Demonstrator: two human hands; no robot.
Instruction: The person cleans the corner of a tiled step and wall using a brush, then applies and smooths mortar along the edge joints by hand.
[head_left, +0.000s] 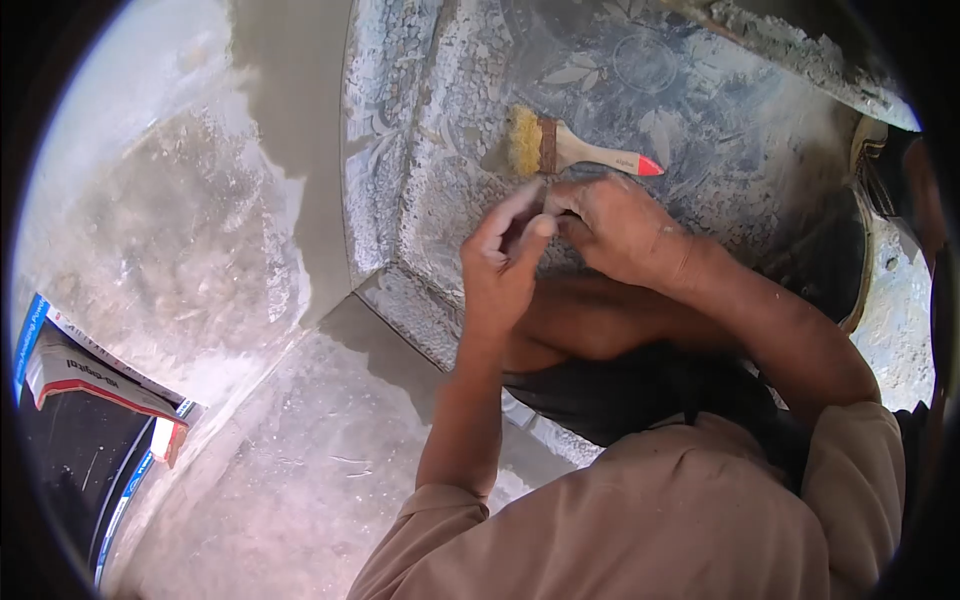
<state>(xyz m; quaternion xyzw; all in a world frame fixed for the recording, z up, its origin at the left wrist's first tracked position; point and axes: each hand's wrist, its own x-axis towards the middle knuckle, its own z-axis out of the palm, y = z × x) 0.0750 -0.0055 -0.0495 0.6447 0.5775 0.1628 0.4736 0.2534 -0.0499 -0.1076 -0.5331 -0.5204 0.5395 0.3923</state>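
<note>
My left hand (503,252) and my right hand (622,232) meet at the fingertips above my bent leg (620,318). On the left hand the fingers are curled and the thumb points up. The right hand's fingers are pinched together close to it. Whatever lies between the fingertips is too small and hidden to make out. Pale dust coats the fingers of both hands. Just beyond them a paintbrush (595,153) lies on the patterned surface, its yellow bristles to the left and its red handle tip to the right. Neither hand touches it.
A dusty, chipped patterned surface (640,65) with leaf motifs spreads under the brush. Wet grey strips (300,90) run beside pale, rough plaster (180,220). An opened cardboard box (100,375) with a dark inside stands at lower left. A rough ledge (800,55) crosses the upper right.
</note>
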